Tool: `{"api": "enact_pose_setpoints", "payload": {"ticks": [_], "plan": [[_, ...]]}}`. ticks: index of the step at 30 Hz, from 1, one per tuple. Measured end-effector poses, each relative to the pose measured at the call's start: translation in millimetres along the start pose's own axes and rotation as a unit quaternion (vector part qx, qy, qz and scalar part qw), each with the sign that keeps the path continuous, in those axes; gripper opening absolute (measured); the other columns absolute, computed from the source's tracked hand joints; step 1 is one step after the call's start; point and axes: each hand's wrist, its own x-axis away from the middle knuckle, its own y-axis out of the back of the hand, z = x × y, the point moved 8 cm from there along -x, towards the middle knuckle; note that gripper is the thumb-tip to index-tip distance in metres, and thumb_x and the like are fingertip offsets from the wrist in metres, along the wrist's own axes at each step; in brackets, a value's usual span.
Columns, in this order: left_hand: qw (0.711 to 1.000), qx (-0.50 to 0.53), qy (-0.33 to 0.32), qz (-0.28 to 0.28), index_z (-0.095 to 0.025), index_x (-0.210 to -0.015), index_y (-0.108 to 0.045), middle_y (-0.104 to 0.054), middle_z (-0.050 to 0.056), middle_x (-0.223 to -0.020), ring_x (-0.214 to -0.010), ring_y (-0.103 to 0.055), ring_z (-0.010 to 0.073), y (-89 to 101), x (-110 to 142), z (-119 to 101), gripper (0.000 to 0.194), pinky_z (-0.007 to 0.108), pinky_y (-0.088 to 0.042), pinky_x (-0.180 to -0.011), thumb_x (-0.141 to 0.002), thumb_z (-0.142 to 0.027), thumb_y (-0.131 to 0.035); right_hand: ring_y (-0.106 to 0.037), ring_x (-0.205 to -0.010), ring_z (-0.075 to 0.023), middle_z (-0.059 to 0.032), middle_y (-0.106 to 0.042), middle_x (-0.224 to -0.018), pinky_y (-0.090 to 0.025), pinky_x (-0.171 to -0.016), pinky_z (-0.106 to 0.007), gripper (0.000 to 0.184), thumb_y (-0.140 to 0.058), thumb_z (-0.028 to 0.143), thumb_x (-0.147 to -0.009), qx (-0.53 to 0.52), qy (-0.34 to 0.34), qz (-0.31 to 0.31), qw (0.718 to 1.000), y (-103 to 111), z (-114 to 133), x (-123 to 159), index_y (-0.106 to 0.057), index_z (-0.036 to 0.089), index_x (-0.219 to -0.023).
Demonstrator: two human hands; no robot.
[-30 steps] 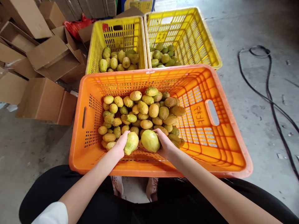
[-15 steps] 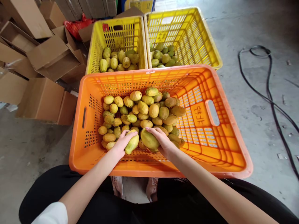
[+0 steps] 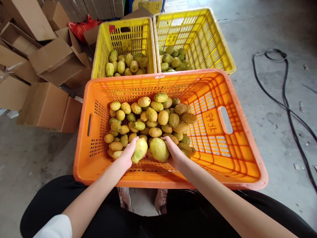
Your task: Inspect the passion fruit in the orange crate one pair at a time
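Note:
My left hand is closed around a yellow-green papaya with a pointed lower end. My right hand grips a rounder, greener papaya, thumb on top and the other fingers mostly hidden. Both fruits are held side by side, a small gap apart, inside the near part of an orange plastic crate. Beneath and beyond them lies a pile of yellow, green and brownish papayas.
Two yellow crates stand against the far side, each with green fruit at the bottom. Cardboard boxes are heaped at left near a red plastic bag. A black cable loops over the concrete floor at right.
Both held papayas have been turned in my fingers and show other sides. The right one now presents a rounder face. The pile and crates look the same.

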Motion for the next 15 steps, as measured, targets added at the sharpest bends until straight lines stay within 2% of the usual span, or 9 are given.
{"api": "enact_pose_setpoints", "payload": {"ticks": [3, 5, 9, 13, 15], "plan": [[0.998, -0.052, -0.010, 0.024, -0.015, -0.093, -0.064, -0.070, 0.009, -0.078, -0.064, -0.067, 0.0189, -4.6, 4.0, -1.2, 0.030, 0.028, -0.056, -0.055, -0.085, -0.044, -0.068, -0.069, -0.085, -0.0219, -0.0042, -0.071, -0.084, -0.059, -0.062, -0.030, 0.025, -0.057, 0.043, -0.085, -0.017, 0.002, 0.023, 1.000, -2.8, 0.2, 0.5, -0.062, 0.023, -0.100], [0.996, -0.055, -0.054, 0.048, -0.016, -0.095, -0.065, -0.071, 0.008, -0.084, -0.069, -0.066, 0.0179, -8.8, 6.7, -6.4, 0.034, 0.027, -0.056, -0.060, -0.077, -0.041, -0.078, -0.069, -0.084, -0.0221, -0.0044, -0.072, -0.088, -0.058, -0.062, -0.030, 0.030, -0.061, 0.046, -0.084, -0.023, 0.003, 0.062, 0.998, -8.2, 0.5, 2.2, -0.062, 0.024, -0.103], [0.985, -0.059, -0.159, 0.034, -0.015, -0.094, -0.067, -0.070, 0.005, -0.083, -0.074, -0.065, 0.0147, -7.8, 10.7, -19.6, 0.039, 0.021, -0.052, -0.066, -0.064, -0.029, -0.088, -0.068, -0.085, -0.0214, -0.0056, -0.073, -0.099, -0.056, -0.060, -0.026, 0.038, -0.073, 0.049, -0.077, 0.011, 0.040, 0.126, 0.991, -17.2, 7.7, 9.3, -0.065, 0.024, -0.104], [0.987, -0.016, -0.153, 0.037, -0.014, -0.100, -0.070, -0.073, 0.007, -0.092, -0.084, -0.067, 0.0153, -9.6, 9.4, -20.9, 0.026, 0.020, -0.053, -0.074, -0.078, -0.026, -0.075, -0.067, -0.077, -0.0190, -0.0043, -0.073, -0.094, -0.053, -0.052, -0.023, 0.028, -0.074, 0.039, -0.078, 0.001, 0.079, 0.134, 0.988, -19.4, 16.8, 14.4, -0.066, 0.024, -0.100], [0.992, 0.001, -0.129, 0.016, -0.012, -0.098, -0.071, -0.073, 0.008, -0.088, -0.079, -0.067, 0.0151, -6.8, 7.9, -19.9, 0.022, 0.020, -0.054, -0.070, -0.085, -0.029, -0.066, -0.066, -0.071, -0.0184, -0.0041, -0.073, -0.088, -0.051, -0.048, -0.023, 0.021, -0.072, 0.035, -0.080, -0.014, 0.080, 0.132, 0.988, -19.8, 18.8, 15.2, -0.065, 0.023, -0.096]]}}
